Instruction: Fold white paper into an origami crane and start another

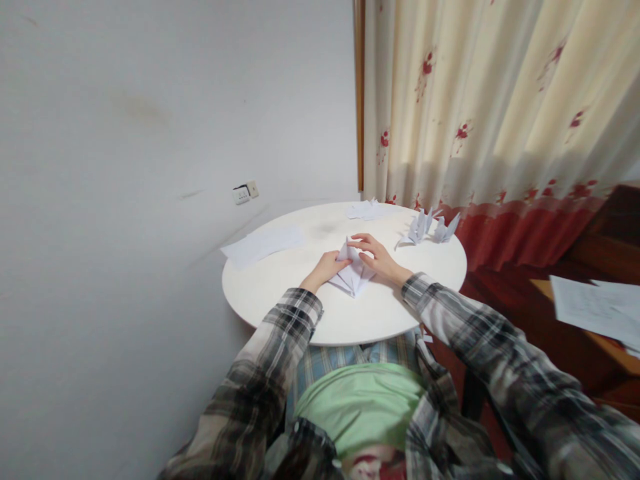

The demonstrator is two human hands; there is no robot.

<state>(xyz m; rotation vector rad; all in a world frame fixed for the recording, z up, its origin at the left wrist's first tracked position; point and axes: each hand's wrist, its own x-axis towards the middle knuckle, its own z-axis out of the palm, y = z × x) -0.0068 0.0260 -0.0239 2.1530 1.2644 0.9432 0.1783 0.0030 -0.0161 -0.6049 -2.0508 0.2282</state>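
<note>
A partly folded sheet of white paper (353, 283) lies on the round white table (350, 327), with a pointed flap standing up at its far end. My left hand (326, 268) grips its left side, thumb on top and the other fingers mostly hidden. From the right, my right hand (379, 259) has its curved fingertips at the raised flap, and its thumb rests lower on the paper. Both hands work close together on this one piece. Folded paper cranes (419, 228) stand on the table to the right, beyond my right hand.
Flat white sheets (263, 245) lie at the table's left edge, and more paper pieces (364, 210) at the far edge. A wall with a socket (241, 195) borders the left. Behind hangs a floral curtain (450, 100). Papers (595, 307) rest on wooden furniture at right.
</note>
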